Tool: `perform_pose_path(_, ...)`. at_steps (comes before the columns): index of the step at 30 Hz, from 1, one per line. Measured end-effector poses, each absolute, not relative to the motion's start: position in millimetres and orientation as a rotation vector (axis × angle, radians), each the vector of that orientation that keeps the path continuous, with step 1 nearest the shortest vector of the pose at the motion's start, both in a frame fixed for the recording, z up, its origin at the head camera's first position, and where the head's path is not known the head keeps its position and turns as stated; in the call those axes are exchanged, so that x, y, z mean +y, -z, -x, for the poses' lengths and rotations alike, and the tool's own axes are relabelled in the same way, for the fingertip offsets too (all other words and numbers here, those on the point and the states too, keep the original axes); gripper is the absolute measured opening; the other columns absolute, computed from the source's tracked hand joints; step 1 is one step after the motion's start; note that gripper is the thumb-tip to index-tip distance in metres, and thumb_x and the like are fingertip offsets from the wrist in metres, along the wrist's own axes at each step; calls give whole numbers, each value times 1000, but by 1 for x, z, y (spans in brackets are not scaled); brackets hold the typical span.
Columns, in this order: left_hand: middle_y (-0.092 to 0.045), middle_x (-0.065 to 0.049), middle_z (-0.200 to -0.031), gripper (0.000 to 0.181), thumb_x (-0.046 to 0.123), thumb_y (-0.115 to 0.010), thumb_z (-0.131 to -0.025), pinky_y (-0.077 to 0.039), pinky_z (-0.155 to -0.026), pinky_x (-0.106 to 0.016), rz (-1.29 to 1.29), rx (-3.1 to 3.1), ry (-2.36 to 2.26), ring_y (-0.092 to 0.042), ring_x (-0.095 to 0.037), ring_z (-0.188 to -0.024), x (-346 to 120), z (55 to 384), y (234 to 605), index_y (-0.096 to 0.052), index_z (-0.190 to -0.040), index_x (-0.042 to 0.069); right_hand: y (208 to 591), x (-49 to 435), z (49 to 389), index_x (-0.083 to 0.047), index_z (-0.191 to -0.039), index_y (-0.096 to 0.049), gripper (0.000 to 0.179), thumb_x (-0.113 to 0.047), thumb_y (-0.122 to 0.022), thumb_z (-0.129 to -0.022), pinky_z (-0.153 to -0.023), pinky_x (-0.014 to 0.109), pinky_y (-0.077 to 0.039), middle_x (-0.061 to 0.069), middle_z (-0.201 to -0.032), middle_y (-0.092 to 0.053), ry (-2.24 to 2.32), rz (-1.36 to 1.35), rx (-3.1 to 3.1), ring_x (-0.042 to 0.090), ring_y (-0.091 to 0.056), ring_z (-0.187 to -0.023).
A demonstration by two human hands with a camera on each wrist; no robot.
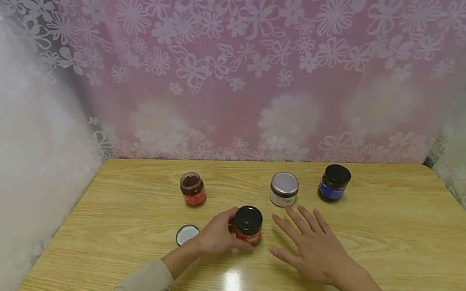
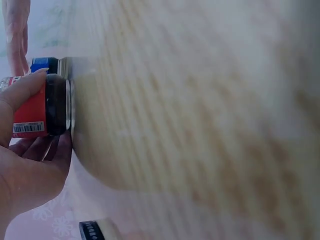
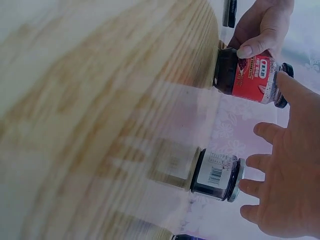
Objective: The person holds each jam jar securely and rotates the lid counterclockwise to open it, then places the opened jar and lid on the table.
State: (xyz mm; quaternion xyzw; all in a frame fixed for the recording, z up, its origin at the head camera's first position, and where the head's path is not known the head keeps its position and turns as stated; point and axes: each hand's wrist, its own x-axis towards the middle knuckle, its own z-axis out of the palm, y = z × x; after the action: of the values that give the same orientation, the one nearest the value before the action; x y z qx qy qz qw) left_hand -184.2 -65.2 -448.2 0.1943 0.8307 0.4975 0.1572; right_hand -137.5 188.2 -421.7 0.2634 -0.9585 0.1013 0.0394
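My left hand (image 1: pixel 219 234) grips a red-labelled glass jar (image 3: pixel 252 77) with a black lid (image 1: pixel 248 220), its thumb and fingers around the lower body. The jar stands upright on the table. My right hand (image 1: pixel 318 250) hovers just right of it, fingers spread and holding nothing. Beyond the right fingertips is a jar with a silver lid (image 1: pixel 284 184) and a pale label. Left of my left hand lies a loose lid (image 1: pixel 188 234), white inside facing up. Behind that lid stands an uncapped jar (image 1: pixel 193 189) with dark contents and a red label.
A blue-labelled jar (image 1: pixel 334 182) with a black lid stands at the back right of the wooden table (image 1: pixel 131 211). A pink flowered curtain (image 1: pixel 243 68) hangs along the table's back edge, with pale curtains at both sides.
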Motion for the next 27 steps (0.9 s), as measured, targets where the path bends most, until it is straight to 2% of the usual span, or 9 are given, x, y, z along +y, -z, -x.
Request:
perform_pose_path(11,-64,7,-110,59,20,-87,-70,-45,-92,-36,-472,2330,-1552,-59,-12,-103,-66,183,450,-61,-123,19,419,191,135,-23,-148,-38,67,-63,-39,-94,-110,56,-12,11,-152,-30,-334,-810,-2920,36,-24,-139)
perform_pose_path(14,-64,3,-111,55,16,-86,-72,-45,-91,-39,-432,2334,-1604,-60,-16,-103,-66,175,436,-62,-122,15,420,192,136,-22,-149,-37,67,-62,-39,-94,-110,56,-12,11,-153,-29,-345,-807,-2915,36,-23,-139)
perform_pose_path(20,-63,4,-113,57,22,-85,-72,-47,-90,-38,-437,2320,-1657,-60,-14,-102,-74,174,441,-60,-123,19,419,193,136,-23,-150,-35,68,-63,-39,-94,-110,54,-12,11,-153,-28,-394,-788,-2916,35,-23,-139)
perform_pose_path(27,-61,2,-114,58,25,-85,-73,-46,-92,-37,-483,2314,-1711,-58,-13,-106,-82,171,443,-58,-123,18,412,191,136,-22,-148,-38,65,-58,-43,-95,-107,54,-23,11,-150,-34,-451,-783,-2843,36,-31,-134)
